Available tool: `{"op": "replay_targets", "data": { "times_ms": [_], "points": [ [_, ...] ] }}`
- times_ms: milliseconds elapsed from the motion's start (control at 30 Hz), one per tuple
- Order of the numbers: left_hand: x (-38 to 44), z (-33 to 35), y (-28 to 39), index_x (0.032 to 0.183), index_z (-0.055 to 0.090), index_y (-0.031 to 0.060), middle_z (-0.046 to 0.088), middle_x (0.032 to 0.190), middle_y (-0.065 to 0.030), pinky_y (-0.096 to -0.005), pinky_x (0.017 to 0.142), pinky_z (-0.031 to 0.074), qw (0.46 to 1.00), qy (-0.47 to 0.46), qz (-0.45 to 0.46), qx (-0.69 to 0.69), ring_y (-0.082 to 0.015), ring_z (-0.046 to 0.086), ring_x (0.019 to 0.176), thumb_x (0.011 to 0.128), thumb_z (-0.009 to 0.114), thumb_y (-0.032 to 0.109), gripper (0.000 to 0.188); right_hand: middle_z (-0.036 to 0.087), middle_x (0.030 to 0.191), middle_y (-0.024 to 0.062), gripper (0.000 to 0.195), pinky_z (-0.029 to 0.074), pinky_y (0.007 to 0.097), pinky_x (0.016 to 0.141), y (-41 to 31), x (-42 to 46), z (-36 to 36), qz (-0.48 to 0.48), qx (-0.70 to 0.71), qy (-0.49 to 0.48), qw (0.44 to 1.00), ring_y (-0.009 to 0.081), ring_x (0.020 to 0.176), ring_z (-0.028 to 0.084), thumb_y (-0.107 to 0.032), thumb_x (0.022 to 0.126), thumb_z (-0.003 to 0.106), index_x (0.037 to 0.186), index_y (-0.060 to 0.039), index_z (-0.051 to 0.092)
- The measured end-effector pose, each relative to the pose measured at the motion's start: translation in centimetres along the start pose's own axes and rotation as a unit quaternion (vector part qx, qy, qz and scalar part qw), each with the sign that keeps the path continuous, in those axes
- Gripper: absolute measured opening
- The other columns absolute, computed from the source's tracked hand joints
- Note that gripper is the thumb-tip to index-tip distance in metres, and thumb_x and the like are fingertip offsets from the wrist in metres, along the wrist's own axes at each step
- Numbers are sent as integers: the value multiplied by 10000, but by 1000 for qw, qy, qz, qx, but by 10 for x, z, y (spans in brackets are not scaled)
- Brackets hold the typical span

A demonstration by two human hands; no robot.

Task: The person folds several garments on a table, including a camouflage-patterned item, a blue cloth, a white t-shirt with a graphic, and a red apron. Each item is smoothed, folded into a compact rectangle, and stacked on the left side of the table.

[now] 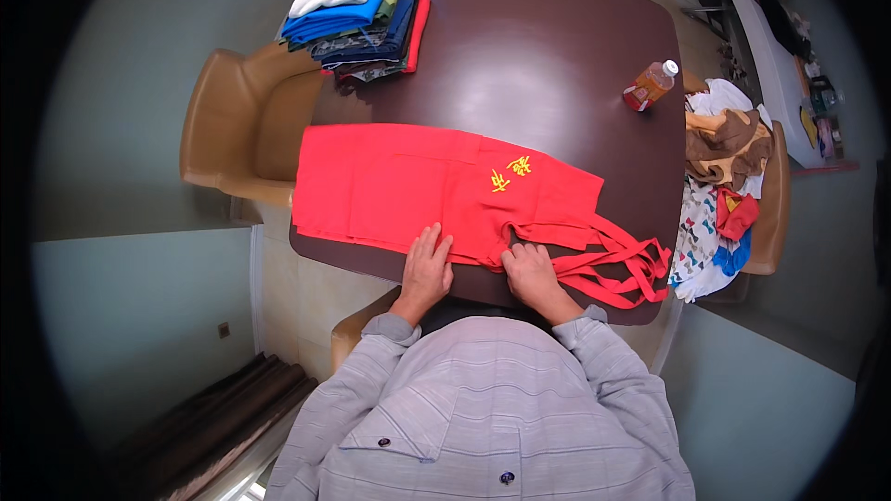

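A red cloth apron (390,188) with yellow characters lies folded lengthwise across the near part of the dark table, its bib end to the right. Its red straps (612,264) lie in a loose tangle at the table's near right corner. My left hand (428,264) rests flat on the apron's near edge, fingers extended and slightly apart, holding nothing. At the curved armhole edge, my right hand (530,271) has its fingers curled at the cloth, beside the straps; the fingertips seem to pinch the red fabric, partly hidden by the hand.
A tall stack of folded clothes (362,21) stands at the table's far left. A drink bottle with a white cap (651,85) stands near the right edge of the brown table (529,35). Loose clothes (724,153) cover a tan chair at right; another tan chair (243,118) is at left.
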State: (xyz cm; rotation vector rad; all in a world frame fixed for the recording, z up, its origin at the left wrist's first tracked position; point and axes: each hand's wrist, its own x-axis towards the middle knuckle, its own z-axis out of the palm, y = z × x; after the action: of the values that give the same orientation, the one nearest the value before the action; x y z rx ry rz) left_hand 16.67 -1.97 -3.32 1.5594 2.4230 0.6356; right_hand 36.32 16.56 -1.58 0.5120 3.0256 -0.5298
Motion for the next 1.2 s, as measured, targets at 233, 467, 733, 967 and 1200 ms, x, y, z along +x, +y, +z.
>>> {"op": "replay_targets", "data": {
  "times_ms": [233, 467, 733, 967, 1200],
  "points": [
    [-2, -16, -22, 1418, 658, 28, 545, 1581, -206, -578, 1238, 390, 998, -40, 38, -5, -423, 485, 1493, 899, 717, 92, 526, 675, 963, 167, 172, 527, 516, 805, -17, -14, -9, 50, 45, -107, 992, 378, 909, 694, -146, 849, 713, 981, -43, 677],
    [8, -23, -41, 1330, 699, 17, 611, 1488, -199, -561, 1201, 435, 994, -48, 96, -7, -415, 541, 1429, 885, 688, 48, 446, 602, 1332, 196, 535, 444, 560, 1097, -53, 12, -6, -38, 25, 49, 998, 409, 1323, 554, -151, 807, 760, 1315, -18, 657],
    [9, -37, -87, 1286, 713, 26, 671, 1387, -172, -505, 1110, 499, 992, 0, 109, 57, -383, 615, 1339, 909, 650, 55, 383, 614, 1343, 193, 391, 449, 548, 1112, -57, 19, 24, -16, -71, 77, 994, 385, 1345, 562, -156, 977, 579, 1328, 1, 655],
    [5, -67, -154, 1249, 713, 25, 684, 1310, -173, -479, 1057, 531, 993, 44, 64, 84, -380, 650, 1262, 872, 645, -4, 384, 621, 1208, 154, 342, 466, 521, 1076, -42, 18, 26, 29, -69, 133, 988, 343, 1213, 602, -157, 940, 621, 1251, -24, 668],
    [-7, -90, -212, 1168, 727, 33, 699, 1252, -154, -476, 992, 551, 993, 71, 19, 90, -372, 670, 1179, 793, 671, -42, 387, 633, 1106, 132, 264, 460, 504, 1001, -39, 23, 16, 51, -39, 122, 990, 357, 1150, 605, -91, 803, 735, 1061, -63, 685]
  ]
}}
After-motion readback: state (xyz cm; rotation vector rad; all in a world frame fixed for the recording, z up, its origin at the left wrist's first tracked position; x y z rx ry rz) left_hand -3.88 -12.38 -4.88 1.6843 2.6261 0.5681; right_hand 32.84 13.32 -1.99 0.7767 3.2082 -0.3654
